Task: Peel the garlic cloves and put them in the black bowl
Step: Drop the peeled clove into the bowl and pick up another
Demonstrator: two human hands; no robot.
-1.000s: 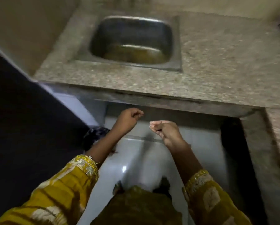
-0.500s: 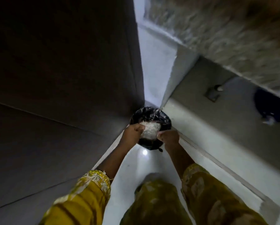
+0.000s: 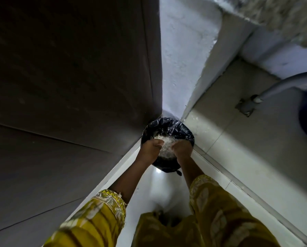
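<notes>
Your left hand (image 3: 151, 149) and right hand (image 3: 183, 148) clutch a pale papery bundle of skins (image 3: 167, 145) over the round bin lined with black plastic (image 3: 174, 128) in the far floor corner, presumably so scraps fall inside; neither cloves nor black bowl is in view.

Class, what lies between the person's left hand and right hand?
A pale papery clump lies there, held by the left hand and the right hand over the black-lined bin; the head view shows it.
</notes>
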